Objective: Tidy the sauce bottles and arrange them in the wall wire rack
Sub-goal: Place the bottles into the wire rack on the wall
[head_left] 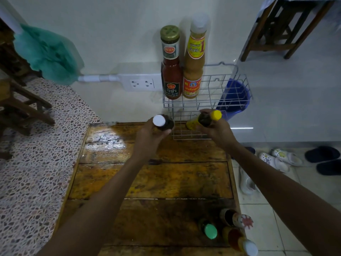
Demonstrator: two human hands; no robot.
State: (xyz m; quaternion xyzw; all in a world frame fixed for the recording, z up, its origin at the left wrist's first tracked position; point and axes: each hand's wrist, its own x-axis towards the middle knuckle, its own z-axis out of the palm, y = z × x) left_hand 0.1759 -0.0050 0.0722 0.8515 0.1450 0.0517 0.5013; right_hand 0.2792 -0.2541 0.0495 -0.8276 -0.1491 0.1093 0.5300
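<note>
Both hands are raised over the far end of the wooden table (151,180), each wrapped around a bottle. The left hand (149,134) grips a dark sauce bottle with a white cap (162,122), fingers curled round its body, the cap pointing up toward the camera. The right hand (217,129) grips a dark bottle with a yellow cap (209,118), tilted so the cap leans to the right, held just in front of the lower tier of the wall wire rack (206,93). That rack hangs on the white wall at the table's far edge; on its upper tier stand two bottles side by side at the left end, a red ketchup bottle with a green-gold lid (171,71) and, just beside it on the right, a taller orange-yellow sauce bottle with a white cap (194,61). Something yellow (191,124) lies in the lower tier, partly hidden by the right hand. At the near right corner of the table stand three more bottles close together: one with a green cap (209,230), one with a red-and-white patterned top (238,219), and an orange one with a white cap (241,242). A double wall socket (142,84) sits left of the rack, a blue bucket (234,97) is behind it, and sandals (280,158) lie on the tiled floor to the right.
</note>
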